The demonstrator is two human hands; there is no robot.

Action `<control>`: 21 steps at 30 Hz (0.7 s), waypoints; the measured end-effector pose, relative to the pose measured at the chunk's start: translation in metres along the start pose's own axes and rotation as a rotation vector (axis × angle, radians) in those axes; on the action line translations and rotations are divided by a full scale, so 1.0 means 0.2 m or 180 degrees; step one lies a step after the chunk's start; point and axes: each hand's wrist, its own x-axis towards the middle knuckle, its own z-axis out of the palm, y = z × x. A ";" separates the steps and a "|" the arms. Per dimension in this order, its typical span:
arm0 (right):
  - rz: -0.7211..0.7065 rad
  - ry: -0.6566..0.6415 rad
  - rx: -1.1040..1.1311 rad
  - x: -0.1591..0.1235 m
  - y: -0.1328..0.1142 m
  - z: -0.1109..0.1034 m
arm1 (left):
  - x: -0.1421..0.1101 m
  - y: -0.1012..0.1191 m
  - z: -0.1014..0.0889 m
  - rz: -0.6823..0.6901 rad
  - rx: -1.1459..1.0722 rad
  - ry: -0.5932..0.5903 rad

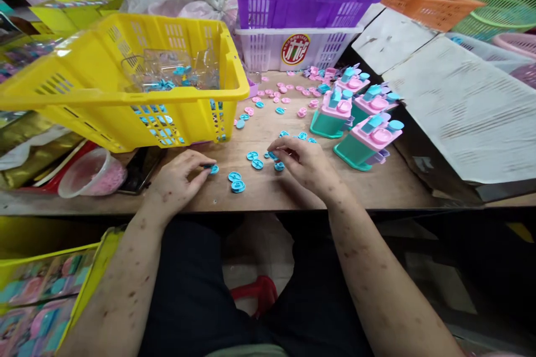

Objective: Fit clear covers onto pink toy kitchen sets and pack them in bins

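Note:
Near the table's front edge, my left hand [181, 181] pinches a small blue plastic disc [214, 169] between thumb and fingers. Farther right, my right hand [305, 164] has its thumb and fingertips closed on another blue piece [272, 155], partly hidden by the fingers. Between the hands lie loose blue discs [238, 186] with raised patterns, some in touching pairs. One more blue disc [278, 166] rests just under my right fingertips. Beyond that hand, several blue pieces [302, 135] sit in a row on the wooden table [209, 195].
Toy assemblies in green, pink and blue [362, 142] stand at the right, beside a white-topped box [464, 95]. A yellow basket [176, 117] holds clear parts at the left. Pink discs [301, 112] lie farther back, before stacked purple [305, 11] and white crates [259, 50].

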 end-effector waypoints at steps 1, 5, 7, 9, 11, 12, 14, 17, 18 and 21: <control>0.0065 -0.0072 0.0091 0.02 -0.02 0.01 | 0.00 -0.01 0.01 -0.0042 -0.0003 -0.0106; 0.0295 -0.0511 0.0452 0.11 -0.09 0.12 | -0.01 -0.05 0.07 -0.0018 -0.0212 -0.0272; 0.0388 -0.0729 0.0587 0.15 -0.11 0.19 | -0.03 -0.06 0.09 0.0040 -0.0355 -0.0151; 0.0518 -0.0890 0.0709 0.17 -0.12 0.26 | -0.05 -0.08 0.11 0.0091 -0.0494 -0.0021; 0.0579 -0.0964 0.0683 0.19 -0.12 0.31 | -0.06 -0.09 0.11 0.0124 -0.0576 0.0060; 0.0551 -0.0977 0.0597 0.20 -0.12 0.32 | -0.06 -0.09 0.12 0.0132 -0.0593 0.0070; 0.0436 -0.0974 0.0365 0.20 -0.11 0.34 | -0.06 -0.10 0.11 0.0101 -0.0605 0.0056; 0.0403 -0.0958 0.0216 0.19 -0.11 0.33 | -0.05 -0.10 0.11 -0.0006 -0.0634 0.0016; 0.0421 -0.0951 0.0209 0.18 -0.10 0.33 | -0.05 -0.10 0.11 -0.0019 -0.0647 0.0018; 0.0419 -0.0920 0.0209 0.16 -0.09 0.34 | -0.05 -0.10 0.11 0.0029 -0.0673 0.0043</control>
